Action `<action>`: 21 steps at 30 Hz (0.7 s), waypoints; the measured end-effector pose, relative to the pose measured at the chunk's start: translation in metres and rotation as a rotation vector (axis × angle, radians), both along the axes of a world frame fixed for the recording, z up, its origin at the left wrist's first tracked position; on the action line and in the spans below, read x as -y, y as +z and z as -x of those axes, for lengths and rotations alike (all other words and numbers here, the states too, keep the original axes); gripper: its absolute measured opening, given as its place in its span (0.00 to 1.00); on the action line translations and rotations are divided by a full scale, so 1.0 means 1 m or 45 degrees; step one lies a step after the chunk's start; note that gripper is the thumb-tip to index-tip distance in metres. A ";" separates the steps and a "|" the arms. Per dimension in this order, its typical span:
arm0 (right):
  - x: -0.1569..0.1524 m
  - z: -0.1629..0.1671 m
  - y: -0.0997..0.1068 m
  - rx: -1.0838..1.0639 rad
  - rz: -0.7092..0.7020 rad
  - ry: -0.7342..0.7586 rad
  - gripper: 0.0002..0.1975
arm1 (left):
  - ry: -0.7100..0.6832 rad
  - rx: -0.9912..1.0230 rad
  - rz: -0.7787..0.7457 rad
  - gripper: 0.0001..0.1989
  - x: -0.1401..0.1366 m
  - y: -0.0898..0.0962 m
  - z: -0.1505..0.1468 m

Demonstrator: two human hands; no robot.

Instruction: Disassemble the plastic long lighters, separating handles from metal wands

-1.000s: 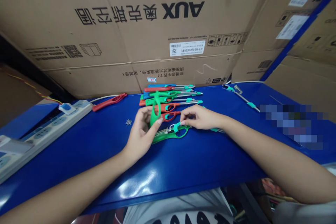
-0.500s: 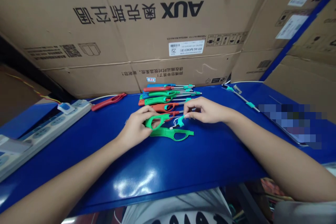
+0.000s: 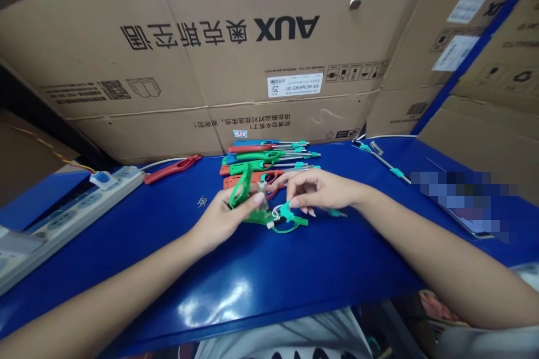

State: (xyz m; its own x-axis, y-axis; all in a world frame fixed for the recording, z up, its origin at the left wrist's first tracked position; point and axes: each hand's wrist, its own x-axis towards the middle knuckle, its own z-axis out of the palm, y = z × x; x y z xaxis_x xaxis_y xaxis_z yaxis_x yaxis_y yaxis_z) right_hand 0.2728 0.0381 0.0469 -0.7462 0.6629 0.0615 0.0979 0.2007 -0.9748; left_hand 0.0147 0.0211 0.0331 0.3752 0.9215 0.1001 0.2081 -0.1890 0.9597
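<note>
My left hand (image 3: 219, 221) is closed around a green lighter handle half (image 3: 241, 189), which stands tilted up. A small clear, blurred piece (image 3: 263, 196) shows by its thumb and fingertips. My right hand (image 3: 326, 192) pinches a teal lighter trigger piece (image 3: 287, 212) with a looped white wire (image 3: 276, 213). A rod with a teal tip (image 3: 337, 213) pokes out below the right hand. Beneath both hands another green handle half (image 3: 290, 228) lies on the blue table, partly covered. Just behind, several long-necked lighters (image 3: 252, 166) in red, green, blue and orange lie in a row.
Small metal screws (image 3: 202, 202) lie left of my hand. A red handle piece (image 3: 172, 169) rests by the white power strip (image 3: 80, 207). At right are a metal rod with teal parts (image 3: 385, 161) and a blurred-out device (image 3: 458, 207). Cardboard (image 3: 210, 73) walls the back.
The green half in my left hand has turned from lying flat to tilted upright, and a clear piece shows there. My right hand has come slightly lower with the teal piece.
</note>
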 end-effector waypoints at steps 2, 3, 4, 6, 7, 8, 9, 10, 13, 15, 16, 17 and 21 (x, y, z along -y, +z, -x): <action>0.004 0.009 -0.005 -0.008 0.111 0.043 0.13 | -0.048 0.036 0.012 0.25 0.008 -0.001 -0.012; 0.005 0.011 -0.007 -0.014 0.148 0.048 0.14 | -0.053 0.046 0.017 0.24 0.009 -0.002 -0.017; 0.004 0.011 -0.008 -0.019 0.168 0.044 0.15 | -0.050 0.053 0.023 0.23 0.008 -0.002 -0.019; -0.003 0.005 -0.007 -0.008 0.157 -0.005 0.17 | -0.047 0.020 0.028 0.23 0.003 -0.005 -0.021; -0.008 -0.002 -0.005 0.009 0.126 -0.063 0.18 | -0.051 -0.031 0.009 0.23 -0.001 -0.006 -0.020; -0.014 -0.011 -0.003 0.050 0.070 -0.163 0.19 | -0.054 -0.093 -0.042 0.23 -0.004 -0.007 -0.018; -0.021 -0.022 0.000 0.130 -0.003 -0.312 0.19 | -0.062 -0.161 -0.125 0.22 -0.007 -0.009 -0.015; -0.029 -0.035 0.002 0.223 -0.117 -0.543 0.18 | -0.075 -0.236 -0.231 0.22 -0.009 -0.010 -0.012; -0.053 -0.079 0.001 0.776 -0.473 -1.307 0.11 | -0.161 -0.467 -0.539 0.26 -0.010 -0.012 -0.002; -0.065 -0.106 -0.007 0.927 -0.528 -1.515 0.06 | -0.236 -0.577 -0.659 0.27 -0.008 -0.012 0.003; -0.070 -0.118 -0.012 1.005 -0.535 -1.577 0.05 | -0.266 -0.601 -0.702 0.28 -0.007 -0.013 0.005; -0.074 -0.127 -0.018 1.077 -0.530 -1.607 0.04 | -0.292 -0.607 -0.741 0.29 -0.007 -0.013 0.006; -0.077 -0.146 -0.035 1.281 -0.563 -1.580 0.06 | -0.410 -0.638 -0.847 0.28 -0.007 -0.020 0.009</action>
State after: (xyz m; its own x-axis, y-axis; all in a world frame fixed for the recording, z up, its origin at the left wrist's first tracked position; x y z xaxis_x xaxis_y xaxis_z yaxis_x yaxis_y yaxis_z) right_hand 0.4183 0.1154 0.0119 0.3341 0.9097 0.2465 0.9144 -0.2495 -0.3187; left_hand 0.0058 0.0283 0.0128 0.7491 0.5735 0.3316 0.4142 -0.7961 0.4413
